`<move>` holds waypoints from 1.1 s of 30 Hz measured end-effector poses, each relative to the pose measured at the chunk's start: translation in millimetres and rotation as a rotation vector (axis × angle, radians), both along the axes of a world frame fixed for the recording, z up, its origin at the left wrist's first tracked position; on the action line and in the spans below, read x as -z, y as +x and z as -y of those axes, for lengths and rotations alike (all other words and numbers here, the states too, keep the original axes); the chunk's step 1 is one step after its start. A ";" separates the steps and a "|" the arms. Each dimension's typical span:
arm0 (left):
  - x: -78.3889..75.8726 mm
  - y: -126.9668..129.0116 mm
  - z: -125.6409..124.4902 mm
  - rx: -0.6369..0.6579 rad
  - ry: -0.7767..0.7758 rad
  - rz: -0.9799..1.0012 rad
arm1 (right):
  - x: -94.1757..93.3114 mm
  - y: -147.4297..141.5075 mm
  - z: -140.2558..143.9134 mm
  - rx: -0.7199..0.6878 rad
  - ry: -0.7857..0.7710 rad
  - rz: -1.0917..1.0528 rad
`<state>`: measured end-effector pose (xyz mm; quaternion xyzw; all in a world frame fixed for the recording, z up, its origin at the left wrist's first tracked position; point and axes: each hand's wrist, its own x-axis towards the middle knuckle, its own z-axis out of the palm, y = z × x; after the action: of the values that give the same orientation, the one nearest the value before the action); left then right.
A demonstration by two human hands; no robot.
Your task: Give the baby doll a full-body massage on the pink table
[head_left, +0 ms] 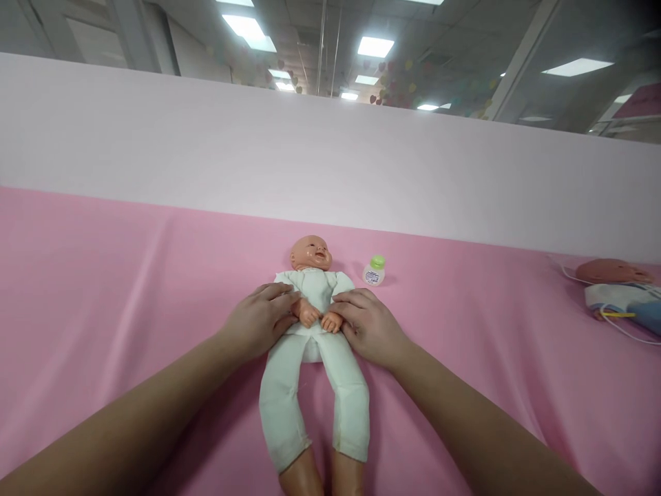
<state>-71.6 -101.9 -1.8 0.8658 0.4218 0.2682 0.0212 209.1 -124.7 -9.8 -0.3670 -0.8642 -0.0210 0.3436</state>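
A baby doll [315, 344] with a white cloth body lies on its back, its bare head away from me and its legs toward me. My left hand [263, 317] has its fingers curled round the doll's arm on the left side. On the other side, my right hand [369, 324] grips the doll's other arm near the wrist. Both of the doll's small fists rest together over its belly. Just beyond my right hand stands a small clear bottle [374, 271] with a green cap and a printed label.
Pink cloth [155, 310] covers the surface, with soft creases. A pale low wall [330, 165] runs along the back, with glass above it. At the far right lies a second doll [620, 293] in white and blue, with a thin white tube and a yellow piece beside it.
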 end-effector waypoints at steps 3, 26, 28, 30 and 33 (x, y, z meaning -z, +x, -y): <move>1.7 -0.7 -0.3 -0.071 -0.014 0.060 | 2.2 9.1 -4.9 0.007 -0.119 -0.208; -4.0 -20.3 -19.9 -0.417 -0.424 1.027 | 8.1 69.3 -36.6 0.459 -0.637 -1.096; -8.5 -10.3 -7.0 -0.382 -0.346 0.804 | 1.1 54.7 -26.2 0.437 -0.548 -0.926; -10.8 -1.1 2.4 -0.344 -0.296 0.631 | -3.5 39.9 -15.7 0.370 -0.450 -0.749; -8.8 6.3 7.2 -0.251 -0.177 0.445 | -5.1 22.1 -4.4 0.193 -0.300 -0.429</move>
<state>-65.4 -109.1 6.9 0.7212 0.5326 0.4148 0.1555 231.2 -120.3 -4.7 -0.4903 -0.7262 0.1530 0.4571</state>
